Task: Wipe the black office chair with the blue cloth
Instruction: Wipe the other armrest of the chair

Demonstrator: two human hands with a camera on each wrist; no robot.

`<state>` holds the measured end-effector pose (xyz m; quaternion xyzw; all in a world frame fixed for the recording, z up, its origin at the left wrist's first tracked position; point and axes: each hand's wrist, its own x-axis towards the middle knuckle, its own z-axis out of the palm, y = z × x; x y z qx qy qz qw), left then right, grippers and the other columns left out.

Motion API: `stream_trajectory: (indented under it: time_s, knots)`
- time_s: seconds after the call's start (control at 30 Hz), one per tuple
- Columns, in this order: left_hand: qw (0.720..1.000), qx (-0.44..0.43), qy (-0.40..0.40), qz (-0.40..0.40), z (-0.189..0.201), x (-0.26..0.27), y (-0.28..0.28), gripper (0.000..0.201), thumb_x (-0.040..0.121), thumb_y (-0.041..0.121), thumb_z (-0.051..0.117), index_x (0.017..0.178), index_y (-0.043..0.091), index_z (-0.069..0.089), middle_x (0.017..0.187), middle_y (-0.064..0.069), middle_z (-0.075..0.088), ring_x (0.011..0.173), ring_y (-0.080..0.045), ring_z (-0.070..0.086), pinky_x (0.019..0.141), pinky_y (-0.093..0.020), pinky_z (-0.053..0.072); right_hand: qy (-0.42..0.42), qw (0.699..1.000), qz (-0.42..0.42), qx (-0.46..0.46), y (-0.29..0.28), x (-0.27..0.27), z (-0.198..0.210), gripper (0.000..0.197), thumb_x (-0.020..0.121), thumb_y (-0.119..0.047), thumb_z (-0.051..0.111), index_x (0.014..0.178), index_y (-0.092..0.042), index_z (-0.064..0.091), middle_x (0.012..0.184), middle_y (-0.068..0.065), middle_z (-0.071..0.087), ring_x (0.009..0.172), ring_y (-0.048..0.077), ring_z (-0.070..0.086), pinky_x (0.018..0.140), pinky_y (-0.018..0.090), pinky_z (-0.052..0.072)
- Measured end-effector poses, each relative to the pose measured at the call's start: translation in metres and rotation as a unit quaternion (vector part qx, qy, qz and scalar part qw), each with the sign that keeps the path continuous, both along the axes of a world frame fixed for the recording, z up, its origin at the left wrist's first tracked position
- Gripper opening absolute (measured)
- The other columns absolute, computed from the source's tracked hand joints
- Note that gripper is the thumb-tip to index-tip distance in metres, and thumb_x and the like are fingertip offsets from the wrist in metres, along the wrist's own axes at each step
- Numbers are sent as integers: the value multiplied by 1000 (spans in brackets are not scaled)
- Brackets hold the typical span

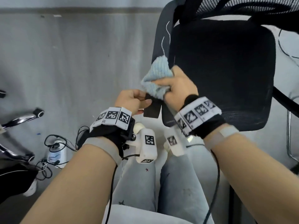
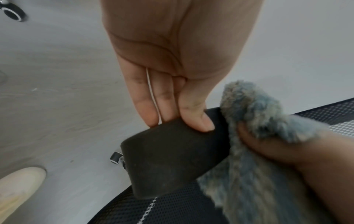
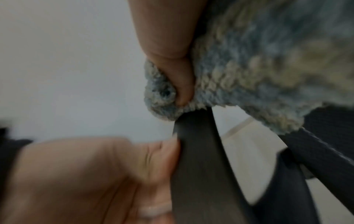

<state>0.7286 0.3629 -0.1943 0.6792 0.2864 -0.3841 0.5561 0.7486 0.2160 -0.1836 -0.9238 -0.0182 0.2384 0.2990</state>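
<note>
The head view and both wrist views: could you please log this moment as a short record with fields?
scene: a person wiping a black office chair on a grey floor
left hand: thumb and fingers pinch the front end of the armrest
right hand: grips the blue cloth, bunched
cloth contact: pressed on the armrest just beyond the left hand
chair seat: bare, beside the right hand
elsewhere: power strip with cables on the floor to the left

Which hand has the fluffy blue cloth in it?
The right hand. It grips the bunched blue cloth against the chair's armrest. The left hand has no cloth; it only holds the armrest's end.
</note>
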Motion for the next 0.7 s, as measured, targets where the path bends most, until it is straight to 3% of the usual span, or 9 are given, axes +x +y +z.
stream_trajectory:
  time_s: [0.07, 0.23, 0.3, 0.37, 0.53, 0.57, 0.63, 0.67, 0.7]
  knots:
    - [1000, 7, 0, 3, 0, 0, 0, 17, 80, 5, 65, 73, 20, 61, 56, 14, 63, 68, -6, 58, 73, -23, 50, -11, 999, -43, -10, 0, 31, -3, 25, 87, -27, 56, 110, -33, 64, 99, -2, 31, 97, 24, 46, 82, 30, 41]
    - [1000, 10, -12, -4, 1, -1, -1, 12, 80, 5, 64, 79, 17, 64, 71, 5, 62, 68, -7, 58, 72, -21, 49, -2, 987, -149, 56, 2, 50, -11, 29, 89, -21, 54, 117, -23, 62, 113, 10, 44, 109, 29, 51, 87, 26, 41]
    - [1000, 11, -15, -6, 0, -4, -2, 14, 79, 4, 65, 77, 17, 62, 70, 4, 60, 67, -8, 56, 71, -22, 49, 7, 986, -141, 93, -1, 23, -12, 29, 87, -20, 58, 115, -21, 63, 120, 10, 48, 113, 26, 49, 90, 24, 39]
    - [1000, 9, -6, -6, -1, -8, -3, 12, 79, 3, 65, 79, 15, 62, 71, 2, 59, 69, -10, 57, 74, -23, 50, 20, 991, -100, 89, -6, 5, -8, 29, 86, -20, 59, 114, -29, 64, 112, 6, 48, 110, 26, 50, 93, 31, 43]
    - [1000, 9, 4, -23, -5, -17, -3, 17, 77, 4, 67, 71, 17, 60, 70, 0, 60, 67, -10, 57, 69, -23, 50, -23, 996, -85, -28, -12, 65, -12, 34, 89, -25, 47, 121, -24, 59, 112, 16, 47, 98, 27, 51, 89, 31, 42]
    - [999, 16, 4, -29, -5, -17, -2, 16, 77, 4, 68, 72, 17, 61, 71, 1, 60, 68, -10, 56, 69, -22, 49, -22, 995, -95, -28, -11, 78, -14, 36, 85, -26, 44, 117, -22, 61, 107, 14, 48, 91, 23, 50, 81, 29, 42]
    - [999, 27, -8, -47, -3, -13, -2, 12, 75, 4, 69, 79, 15, 64, 76, 1, 61, 72, -12, 57, 74, -25, 49, -8, 995, -97, -4, -12, 88, -17, 24, 79, -25, 44, 85, -23, 67, 95, 12, 48, 83, 20, 45, 64, 24, 33]
    - [998, 27, -24, -53, -1, -8, -5, 17, 75, 3, 68, 88, 13, 65, 79, 1, 62, 76, -13, 58, 78, -26, 48, 1, 996, -84, -9, -13, 83, -15, 18, 81, -21, 48, 68, -24, 60, 92, 14, 47, 83, 21, 45, 63, 21, 28]
    - [998, 22, -39, -43, 1, -1, -8, 24, 76, 1, 66, 99, 10, 64, 82, 2, 61, 80, -12, 58, 81, -27, 48, 7, 997, -76, -12, -16, 75, -13, 20, 84, -17, 51, 65, -19, 57, 93, 17, 48, 86, 25, 48, 64, 20, 26]
